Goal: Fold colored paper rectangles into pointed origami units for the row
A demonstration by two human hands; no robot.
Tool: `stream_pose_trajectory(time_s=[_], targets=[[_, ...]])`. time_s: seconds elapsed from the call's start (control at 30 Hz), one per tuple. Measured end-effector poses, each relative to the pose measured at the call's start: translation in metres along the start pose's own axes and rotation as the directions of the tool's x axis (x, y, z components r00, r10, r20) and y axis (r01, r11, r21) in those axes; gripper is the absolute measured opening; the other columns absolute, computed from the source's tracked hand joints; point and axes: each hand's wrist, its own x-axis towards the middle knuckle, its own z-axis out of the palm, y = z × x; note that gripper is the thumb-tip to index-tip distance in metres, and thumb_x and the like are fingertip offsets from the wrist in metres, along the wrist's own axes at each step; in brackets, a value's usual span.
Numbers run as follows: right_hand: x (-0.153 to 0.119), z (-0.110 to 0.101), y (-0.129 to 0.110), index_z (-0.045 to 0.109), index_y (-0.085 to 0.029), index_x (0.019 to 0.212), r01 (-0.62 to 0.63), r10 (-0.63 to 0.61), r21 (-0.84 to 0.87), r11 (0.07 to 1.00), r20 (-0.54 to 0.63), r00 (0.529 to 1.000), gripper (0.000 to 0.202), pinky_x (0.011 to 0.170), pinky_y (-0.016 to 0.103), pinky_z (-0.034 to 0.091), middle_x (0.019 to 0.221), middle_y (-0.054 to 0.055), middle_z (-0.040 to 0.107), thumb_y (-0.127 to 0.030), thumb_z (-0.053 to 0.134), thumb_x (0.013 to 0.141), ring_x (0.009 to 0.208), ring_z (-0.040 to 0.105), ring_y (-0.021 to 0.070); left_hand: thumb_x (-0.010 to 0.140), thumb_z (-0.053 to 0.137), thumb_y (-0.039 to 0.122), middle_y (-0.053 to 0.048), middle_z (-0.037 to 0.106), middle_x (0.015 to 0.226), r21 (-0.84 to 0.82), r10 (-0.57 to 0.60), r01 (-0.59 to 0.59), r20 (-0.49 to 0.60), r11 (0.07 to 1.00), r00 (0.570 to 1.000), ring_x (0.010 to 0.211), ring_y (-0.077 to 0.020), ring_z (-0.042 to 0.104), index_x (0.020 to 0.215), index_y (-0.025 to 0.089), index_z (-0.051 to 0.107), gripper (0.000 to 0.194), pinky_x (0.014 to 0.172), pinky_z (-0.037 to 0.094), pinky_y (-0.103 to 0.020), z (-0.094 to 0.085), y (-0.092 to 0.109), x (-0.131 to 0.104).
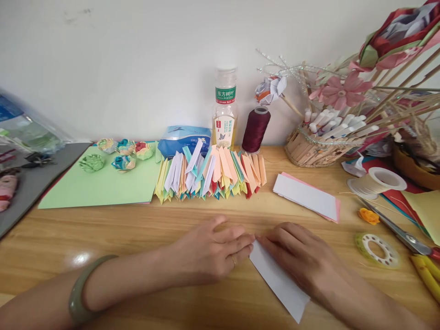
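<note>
A strip of white paper [277, 277] lies slanted on the wooden table, its upper end between my two hands. My left hand [220, 250] comes in from the left, fingertips closed on the strip's top corner; its thumb is hidden. Along the strip's right edge, my right hand [299, 252] presses it down, with bent fingers and the thumb side at the upper end. Just beyond the hands stands a row of folded paper pieces [209, 172] in several colours. A stack of white and pink paper strips [307, 196] rests to the upper right.
Green paper sheets [99, 190] with several paper flowers [124, 162] lie at left. Behind stand a tissue pack [184, 140], a bottle [225, 110] and a dark red thread cone [256, 129]. Right are a pen basket [316, 149], a thread spool [376, 182], scissors [409, 238] and tape [377, 250].
</note>
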Motion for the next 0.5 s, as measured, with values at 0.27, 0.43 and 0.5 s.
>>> stream_pose_trajectory(time_s=[0.27,0.43,0.5], targets=[[-0.014,-0.032,0.033,0.061,-0.020,0.081,-0.113,0.063,0.247,0.962,0.202,0.977,0.027,0.067,0.030,0.044,0.088,0.006,0.060,-0.013,0.037,0.091,0.080,0.056,0.0173,0.098,0.035,0.014,0.000,0.057,0.126,-0.078,-0.020,0.020,-0.003,0.997,1.000,0.116,-0.0199,0.046,0.114,0.016,0.058,0.028,0.100,0.034,-0.041,0.005,-0.006,-0.005],[-0.011,-0.041,0.025,0.062,-0.025,0.088,-0.268,0.114,0.412,0.871,0.361,0.926,0.020,0.070,0.024,0.046,0.096,0.002,0.056,-0.010,0.051,0.081,0.086,0.057,0.0144,0.099,0.030,0.016,0.003,0.052,0.133,-0.141,-0.016,0.022,0.043,0.990,0.999,0.129,-0.0221,0.033,0.121,0.018,0.053,0.031,0.109,0.021,-0.047,0.005,-0.016,-0.005],[-0.009,-0.036,0.017,0.061,-0.024,0.080,-0.232,0.083,0.440,0.868,0.332,0.940,0.018,0.067,0.023,0.045,0.090,0.001,0.057,-0.011,0.050,0.084,0.082,0.057,0.0130,0.099,0.032,0.015,-0.001,0.049,0.136,-0.108,-0.023,0.024,0.014,0.994,1.000,0.126,-0.0229,0.035,0.122,0.015,0.052,0.031,0.108,0.022,-0.048,0.004,-0.016,-0.002]])
